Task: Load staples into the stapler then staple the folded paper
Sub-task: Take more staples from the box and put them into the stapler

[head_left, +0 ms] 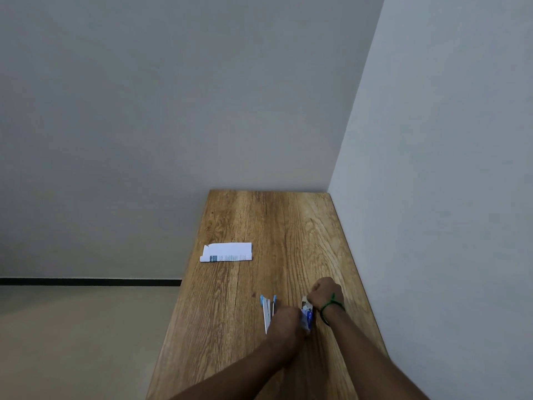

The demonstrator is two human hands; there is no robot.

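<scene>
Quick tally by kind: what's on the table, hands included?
Folded paper: 1
Stapler: 1
Small box: 1
Hands: 2 (left hand, right hand)
Total: 5

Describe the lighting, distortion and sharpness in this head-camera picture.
Head view: light soft and even, no glare on the table; head view: wide lens makes the wall corner lean; head view: stapler and staple box look soft, print on the folded paper unreadable.
</scene>
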